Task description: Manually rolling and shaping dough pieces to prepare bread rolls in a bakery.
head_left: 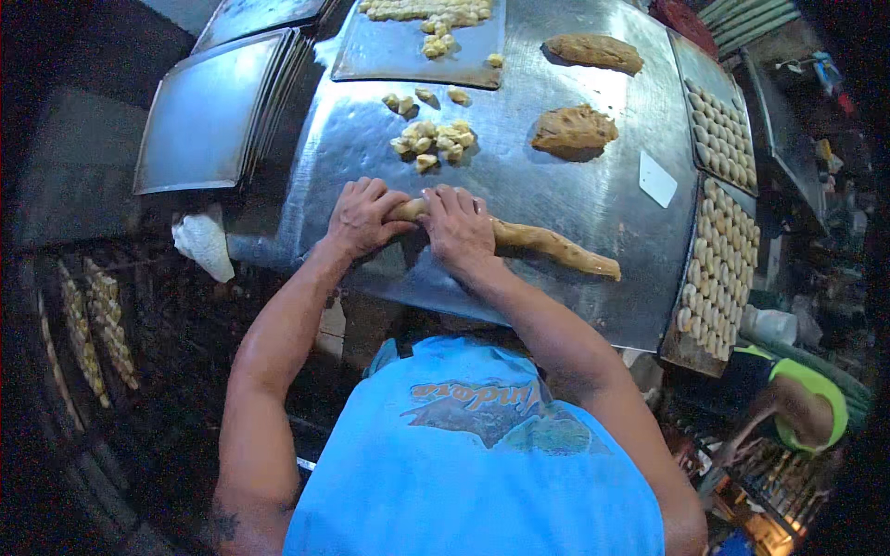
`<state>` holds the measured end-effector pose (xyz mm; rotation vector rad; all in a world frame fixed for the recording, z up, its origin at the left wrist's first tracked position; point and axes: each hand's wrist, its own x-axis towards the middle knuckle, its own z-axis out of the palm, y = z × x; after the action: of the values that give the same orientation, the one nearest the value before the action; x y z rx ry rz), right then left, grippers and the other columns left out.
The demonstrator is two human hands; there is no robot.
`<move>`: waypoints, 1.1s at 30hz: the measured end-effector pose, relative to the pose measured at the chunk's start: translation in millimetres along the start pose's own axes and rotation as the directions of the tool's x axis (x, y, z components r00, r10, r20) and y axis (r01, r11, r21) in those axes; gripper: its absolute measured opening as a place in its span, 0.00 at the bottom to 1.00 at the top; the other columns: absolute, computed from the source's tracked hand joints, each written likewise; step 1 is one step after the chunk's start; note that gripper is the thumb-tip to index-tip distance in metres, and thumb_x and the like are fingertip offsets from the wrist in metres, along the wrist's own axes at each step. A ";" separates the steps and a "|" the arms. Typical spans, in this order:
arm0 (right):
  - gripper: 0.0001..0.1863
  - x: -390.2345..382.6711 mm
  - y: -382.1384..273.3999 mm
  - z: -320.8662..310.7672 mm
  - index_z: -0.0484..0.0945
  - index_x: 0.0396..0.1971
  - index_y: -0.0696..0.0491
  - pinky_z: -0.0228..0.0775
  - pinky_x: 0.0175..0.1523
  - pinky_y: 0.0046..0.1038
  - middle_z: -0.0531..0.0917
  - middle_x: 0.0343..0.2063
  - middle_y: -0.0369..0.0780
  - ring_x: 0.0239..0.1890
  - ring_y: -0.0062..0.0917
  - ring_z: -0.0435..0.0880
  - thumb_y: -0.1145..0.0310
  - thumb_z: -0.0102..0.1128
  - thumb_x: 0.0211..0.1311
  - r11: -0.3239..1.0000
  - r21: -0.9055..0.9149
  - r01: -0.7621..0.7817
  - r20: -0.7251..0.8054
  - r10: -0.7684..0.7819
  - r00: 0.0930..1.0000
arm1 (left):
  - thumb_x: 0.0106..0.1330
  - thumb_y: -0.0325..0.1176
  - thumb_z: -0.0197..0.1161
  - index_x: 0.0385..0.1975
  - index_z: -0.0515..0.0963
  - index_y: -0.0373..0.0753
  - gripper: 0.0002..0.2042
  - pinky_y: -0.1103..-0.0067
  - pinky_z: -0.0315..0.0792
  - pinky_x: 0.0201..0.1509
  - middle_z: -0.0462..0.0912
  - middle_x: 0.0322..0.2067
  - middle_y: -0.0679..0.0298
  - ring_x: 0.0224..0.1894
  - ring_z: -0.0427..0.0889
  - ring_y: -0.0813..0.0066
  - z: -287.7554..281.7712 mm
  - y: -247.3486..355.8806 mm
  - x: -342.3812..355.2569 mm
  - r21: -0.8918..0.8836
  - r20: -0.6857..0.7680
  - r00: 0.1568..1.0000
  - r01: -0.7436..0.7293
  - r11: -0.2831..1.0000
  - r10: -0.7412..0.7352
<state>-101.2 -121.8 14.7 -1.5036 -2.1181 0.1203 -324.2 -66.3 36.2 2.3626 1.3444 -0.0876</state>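
A long rope of brown dough [556,246] lies across the steel worktable near its front edge. My left hand [368,219] is closed round the rope's left end. My right hand [459,228] grips it just beside the left, fingers curled over the top, with the rest of the rope stretching out to the right. Behind my hands sits a loose pile of small pale dough pieces [429,142]. Two rough oblong lumps of brown dough, a nearer one [574,132] and a farther one [591,54], rest to the right of that pile.
The worktable [352,139] holds a tray of dough pieces [417,69], a white scraper [656,181] and trays of shaped dough [709,269] at right. Stacked metal sheets [199,120] and a white bag [199,246] are left. A co-worker [802,398] bends at lower right; racks [97,329] stand lower left.
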 end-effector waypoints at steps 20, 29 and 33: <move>0.30 90.7 206.5 -86.7 0.87 0.45 0.45 0.67 0.61 0.55 0.82 0.52 0.45 0.59 0.44 0.77 0.33 0.54 0.69 0.769 -0.416 -0.486 0.032 0.547 0.837 | 0.68 0.40 0.71 0.72 0.72 0.41 0.32 0.51 0.58 0.80 0.68 0.72 0.48 0.78 0.62 0.43 -10.7 100.0 73.7 -0.215 -0.452 0.865 -0.343 0.914 0.218; 0.14 100.9 212.6 -144.8 0.86 0.49 0.54 0.79 0.47 0.36 0.85 0.42 0.43 0.38 0.33 0.88 0.59 0.65 0.74 0.412 0.561 -0.718 0.362 0.658 0.661 | 0.70 0.33 0.70 0.52 0.84 0.39 0.13 0.67 0.78 0.51 0.86 0.42 0.56 0.49 0.85 0.62 11.6 168.6 170.8 -0.753 -0.413 0.878 -0.181 0.633 -0.241; 0.09 98.0 248.1 -114.2 0.87 0.45 0.55 0.81 0.45 0.33 0.89 0.38 0.40 0.38 0.29 0.90 0.70 0.59 0.75 -0.078 0.586 -0.807 0.677 0.595 0.434 | 0.71 0.34 0.70 0.55 0.83 0.39 0.15 0.71 0.79 0.50 0.85 0.46 0.54 0.49 0.84 0.65 0.2 180.4 206.1 -0.930 0.035 0.944 0.151 0.334 -0.328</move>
<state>140.3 33.3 57.1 -1.6504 -0.6189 1.6263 -64.3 19.9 41.9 1.1706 1.2796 0.6501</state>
